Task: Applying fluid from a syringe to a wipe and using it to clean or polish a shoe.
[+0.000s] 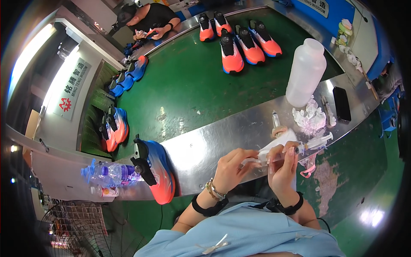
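Note:
Just above the near edge of the metal counter, my two hands meet at a clear plastic syringe. The fingers of my right hand (281, 171) are closed around the syringe (317, 142), its white plunger end sticking out to the right. Pinched together at the other end is my left hand (235, 169), on something whitish and thin that I cannot make out. A white sheet of paper or tissue (283, 139) lies just beyond the fingers. Near it a second syringe (275, 119) stands by a small tan roll (279, 131). A pink strap (309, 168) hangs below the syringe.
A large white bottle (306, 73), crumpled tissue (310, 117), a slim tube (329, 111) and a black phone (342, 105) occupy the right. An orange-blue shoe (156, 171) and plastic bottles (115, 173) stand left. Several shoes (231, 53) rest on the green belt (188, 81); a person (150, 23) works beyond.

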Motion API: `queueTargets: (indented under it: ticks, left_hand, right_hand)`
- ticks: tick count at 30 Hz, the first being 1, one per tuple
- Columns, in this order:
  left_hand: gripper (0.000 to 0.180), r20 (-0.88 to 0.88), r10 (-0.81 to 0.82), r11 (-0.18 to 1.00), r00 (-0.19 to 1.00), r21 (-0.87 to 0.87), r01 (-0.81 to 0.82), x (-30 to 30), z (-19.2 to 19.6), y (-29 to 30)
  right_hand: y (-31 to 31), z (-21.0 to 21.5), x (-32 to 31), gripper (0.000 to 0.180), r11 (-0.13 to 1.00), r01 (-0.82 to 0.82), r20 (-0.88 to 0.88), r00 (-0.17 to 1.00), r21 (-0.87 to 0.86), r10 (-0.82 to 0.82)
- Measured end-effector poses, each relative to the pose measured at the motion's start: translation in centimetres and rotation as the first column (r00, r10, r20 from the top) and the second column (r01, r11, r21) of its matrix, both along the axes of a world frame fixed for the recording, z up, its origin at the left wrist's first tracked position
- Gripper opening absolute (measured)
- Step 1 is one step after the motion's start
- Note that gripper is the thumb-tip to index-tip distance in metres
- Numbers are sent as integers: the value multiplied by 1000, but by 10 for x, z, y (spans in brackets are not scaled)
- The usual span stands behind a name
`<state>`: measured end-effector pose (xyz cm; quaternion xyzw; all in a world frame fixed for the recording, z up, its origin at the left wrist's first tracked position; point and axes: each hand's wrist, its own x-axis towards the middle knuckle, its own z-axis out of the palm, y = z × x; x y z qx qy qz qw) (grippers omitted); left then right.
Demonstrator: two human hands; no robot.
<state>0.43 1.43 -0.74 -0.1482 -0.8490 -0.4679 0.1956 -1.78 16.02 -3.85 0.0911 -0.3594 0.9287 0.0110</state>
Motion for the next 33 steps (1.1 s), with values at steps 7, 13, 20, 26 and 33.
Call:
queueTargets:
  ticks: [7,13,20,26,33]
  left_hand:
    - [16,7,-1,999,1000,-48,1,17,-4,-5]
    - [17,-127,-37,993,991,-119,22,7,-3,-12]
    - [20,-117,66,993,991,-89,-77,6,7,-16]
    - [17,-66,153,979,986,-129,-160,14,-9,-20]
    - [11,-83,99,994,992,-46,-103,10,-13,-4]
  right_hand:
    - [-11,0,11,21,996,62,-98,994,72,-55]
    - [-18,-1,-3,25,977,142,-432,900,161,-60]
    - [-42,1,-10,19,990,141,-443,889,25,-115]
    - [-52,-23,2,19,980,136,-255,962,147,-95]
    - [-28,-9,-6,17,971,152,-280,955,187,-96]
